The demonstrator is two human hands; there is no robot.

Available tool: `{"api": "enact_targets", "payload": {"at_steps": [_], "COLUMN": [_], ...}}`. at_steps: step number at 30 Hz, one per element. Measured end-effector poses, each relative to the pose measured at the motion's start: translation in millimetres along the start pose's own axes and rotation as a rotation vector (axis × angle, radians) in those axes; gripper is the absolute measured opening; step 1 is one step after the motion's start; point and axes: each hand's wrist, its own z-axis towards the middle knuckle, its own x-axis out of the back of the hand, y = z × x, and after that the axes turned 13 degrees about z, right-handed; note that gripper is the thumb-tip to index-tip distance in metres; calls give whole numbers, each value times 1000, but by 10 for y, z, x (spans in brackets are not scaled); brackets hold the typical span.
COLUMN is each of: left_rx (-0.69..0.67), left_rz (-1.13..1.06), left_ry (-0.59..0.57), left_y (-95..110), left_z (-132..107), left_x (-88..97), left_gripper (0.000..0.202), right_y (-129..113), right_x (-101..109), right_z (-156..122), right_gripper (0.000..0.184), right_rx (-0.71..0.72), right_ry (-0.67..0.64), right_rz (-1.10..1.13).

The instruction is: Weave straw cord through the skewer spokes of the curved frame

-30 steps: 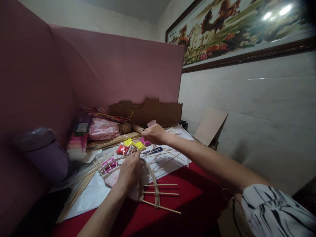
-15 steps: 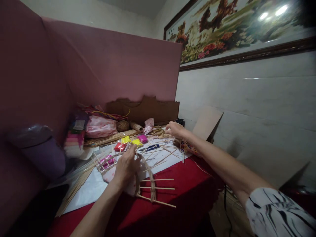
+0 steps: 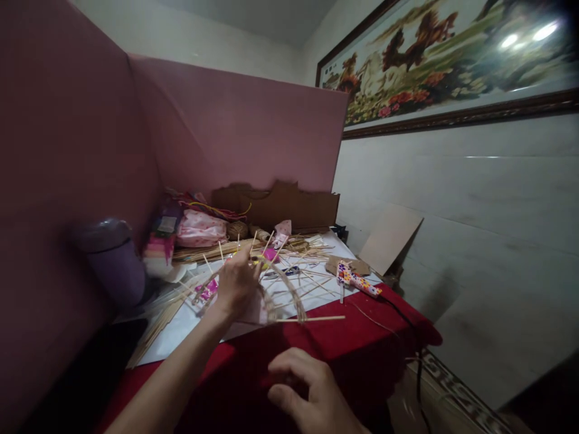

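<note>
Left hand (image 3: 237, 283) on the stick-and-twine frame (image 3: 296, 295), right hand (image 3: 312, 386) free up front
And here's the frame, at the near edge of the white sheet (image 3: 165, 334), one stick jutting right over the red cloth (image 3: 362, 325), the left hand clamped on it with fingers in among the upright sticks; look at the right hand, low in the foreground, curved over the red cloth, thumb and fingers apart, nothing seen between them; beyond the frame lies a blue-handled tool (image 3: 289, 272), and off to the right a flower-patterned glue gun (image 3: 357, 282) beside a piece of brown cardboard (image 3: 360, 267)
</note>
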Motion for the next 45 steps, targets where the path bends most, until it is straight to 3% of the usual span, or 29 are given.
{"api": "enact_targets", "payload": {"at_steps": [3, 5, 6, 8, 11, 15, 21, 30, 33, 37, 40, 43, 45], "left_rx": [57, 87, 100, 128, 136, 84, 66, 61, 97, 142, 163, 184, 195], "left_rz": [-38, -65, -73, -97, -186, -281, -364, -371, -343, -302, -271, -245, -236], "left_ry": [103, 134, 144, 146, 60, -56, -163, -242, -264, -302, -341, -373, -389], "left_y": [151, 277, 338, 436, 473, 319, 78, -5, -5, 15, 28, 26, 22], "left_z": [164, 241, 265, 285, 270, 225, 188, 176, 157, 62, -60, -183, -248], "left_x": [228, 350, 390, 423, 374, 238, 84, 86, 46, -69, -169, -259, -301], "left_gripper": [30, 25, 24, 25, 26, 20, 22, 20, 19, 16, 14, 14, 12], "right_y": [102, 55, 8, -85, -117, 8, 49, -100, -23, 221, 369, 370, 302], "right_x": [-92, -121, -129, -126, -55, 142, 379, 500, 575, 763, 859, 825, 742], "right_z": [252, 494, 609, 797, 943, 980, 999, 1031, 1105, 1231, 1222, 1121, 1057], "right_gripper": [61, 72, 71, 57, 30, 23, 20, 24, 32, 42, 49, 47, 31], "right_rx": [-75, 77, 171, 270, 221, 176, 150, 77, 36, -101, -131, -32, 123], "right_ry": [201, 280, 244, 314, 507, 636, 619, 545, 548, 568, 634, 708, 605], "right_rz": [266, 403, 460, 577, 661, 755, 810, 849, 754, 298, 116, -130, -440]}}
